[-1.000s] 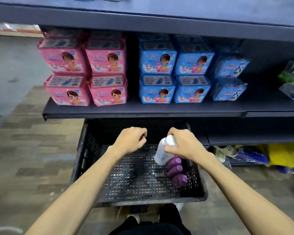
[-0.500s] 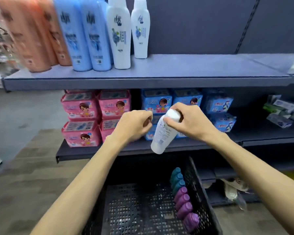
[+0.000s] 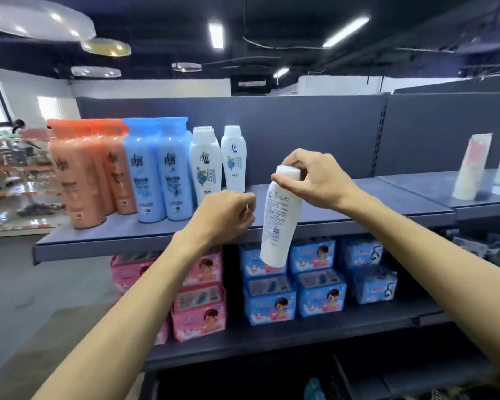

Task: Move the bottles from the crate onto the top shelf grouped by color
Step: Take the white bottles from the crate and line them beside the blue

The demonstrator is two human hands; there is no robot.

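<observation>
White bottle now lifted from crate to top shelf height, hanging tilted at front edge. Right hand pinching cap; left hand curled, empty. Next: beside 2 white bottles.

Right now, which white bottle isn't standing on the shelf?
The white bottle that the right hand pinches by its cap hangs tilted in front of the top shelf. The two other white bottles stand upright beside the blue ones.
</observation>
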